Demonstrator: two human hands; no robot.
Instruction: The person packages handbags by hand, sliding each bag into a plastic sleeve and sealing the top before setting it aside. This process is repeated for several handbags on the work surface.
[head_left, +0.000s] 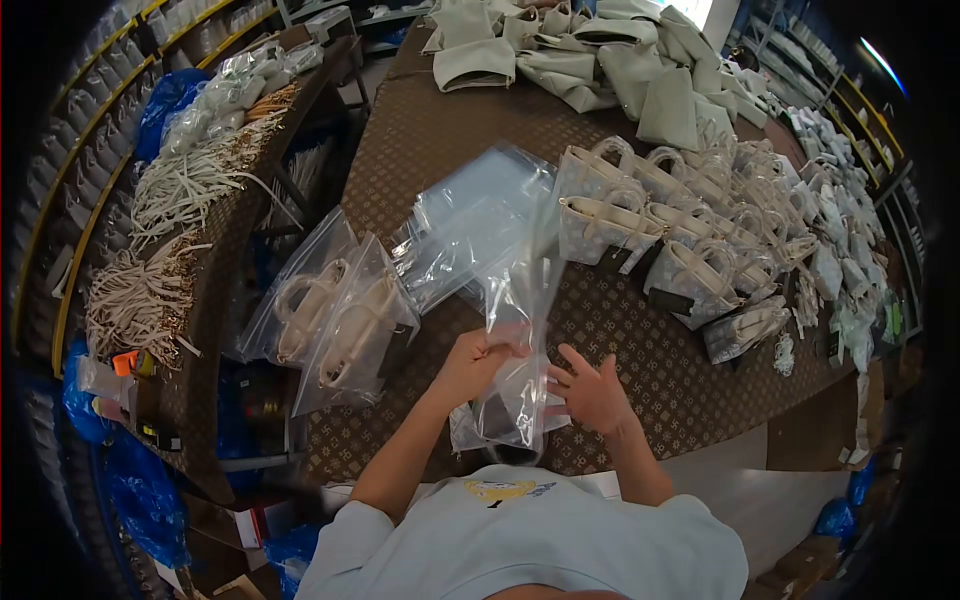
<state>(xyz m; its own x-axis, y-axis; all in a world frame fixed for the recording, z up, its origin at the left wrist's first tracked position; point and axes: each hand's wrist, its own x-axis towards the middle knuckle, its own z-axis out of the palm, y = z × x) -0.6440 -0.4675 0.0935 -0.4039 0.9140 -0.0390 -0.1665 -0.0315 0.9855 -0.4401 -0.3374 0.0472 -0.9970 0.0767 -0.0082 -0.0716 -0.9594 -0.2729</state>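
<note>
My left hand [474, 366] is closed on a clear plastic bag [517, 300], which stretches from near my body toward the middle of the table. My right hand [598, 393] is open beside the bag's right edge, its fingers spread and the fingertips right at the plastic. Past my hands lies a stack of flat clear plastic bags [455, 225]. To the left of my left hand, two small handbags with looped handles, a nearer handbag [352, 345] and a farther handbag [300, 318], lie inside clear plastic.
Rows of patterned handbags [690, 215] stand on the right of the brown patterned table [400, 125]. Pale pouches [600, 65] are heaped at the far end. A side bench on the left carries bundled straps [145, 295], with blue plastic [145, 500] below it.
</note>
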